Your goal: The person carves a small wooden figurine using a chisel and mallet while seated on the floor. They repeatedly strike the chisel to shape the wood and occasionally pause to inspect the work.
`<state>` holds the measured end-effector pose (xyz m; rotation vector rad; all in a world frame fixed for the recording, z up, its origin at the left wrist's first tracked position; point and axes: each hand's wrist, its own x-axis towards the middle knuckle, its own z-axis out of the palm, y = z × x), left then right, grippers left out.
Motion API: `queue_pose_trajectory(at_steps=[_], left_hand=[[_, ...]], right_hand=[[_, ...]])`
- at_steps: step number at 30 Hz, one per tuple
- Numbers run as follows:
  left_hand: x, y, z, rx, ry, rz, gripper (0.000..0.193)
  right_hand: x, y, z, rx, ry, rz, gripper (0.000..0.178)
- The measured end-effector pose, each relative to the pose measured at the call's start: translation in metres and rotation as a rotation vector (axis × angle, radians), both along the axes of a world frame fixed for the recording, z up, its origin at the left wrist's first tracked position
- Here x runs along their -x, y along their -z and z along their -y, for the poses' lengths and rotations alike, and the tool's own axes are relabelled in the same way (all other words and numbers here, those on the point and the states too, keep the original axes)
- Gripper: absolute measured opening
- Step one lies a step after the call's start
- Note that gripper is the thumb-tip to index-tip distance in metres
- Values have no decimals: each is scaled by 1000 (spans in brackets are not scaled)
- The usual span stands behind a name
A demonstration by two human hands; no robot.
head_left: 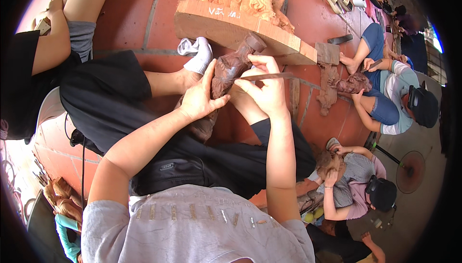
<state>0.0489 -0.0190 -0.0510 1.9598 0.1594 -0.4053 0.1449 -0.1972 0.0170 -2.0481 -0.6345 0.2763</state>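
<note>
A dark reddish-brown carved wooden figure [226, 70] lies slanting over my lap, its round end up by a pale wooden base. My left hand [198, 98] is wrapped round its near side, thumb and fingers apart on the wood. Between the fingers of my right hand [265, 91] is a slim dark file-like tool [269, 76]; its tip meets the carving's side, and its other end sticks out to the right. Whether it is a file or a blade I cannot tell. Part of the figure's lower end is hidden behind my left hand and wrist.
Just beyond stands a large pale wood carving on a thick base [250, 25]. A dark wooden piece [327, 77] lies right on the red tiled floor [127, 8]. Two people with carvings sit at the right, a fan [412, 171] behind them. Another person's arm [48, 46] is at left.
</note>
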Motion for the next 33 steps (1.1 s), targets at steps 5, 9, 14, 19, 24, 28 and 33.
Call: queue_pose_trajectory(at_steps=[5, 9, 14, 19, 24, 28, 33], left_hand=[[0, -4, -1, 21, 13, -32, 106], [-1, -8, 0, -4, 25, -52, 106], [-1, -4, -2, 39, 8, -24, 107], [-2, -3, -4, 18, 2, -29, 107], [-2, -2, -2, 16, 8, -8, 106], [-1, -2, -1, 5, 4, -14, 107], [-2, -2, -2, 44, 6, -1, 106]], right_hand=[[-16, -3, 0, -119, 76, 11, 15], [-4, -6, -3, -12, -3, 79, 15], [-17, -1, 4, -107, 69, -74, 12], [-2, -9, -6, -37, 15, 73, 16], [-16, -2, -1, -184, 147, -90, 11], [-3, -12, -11, 52, -20, 198, 11], [-13, 0, 3, -113, 54, -38, 10]])
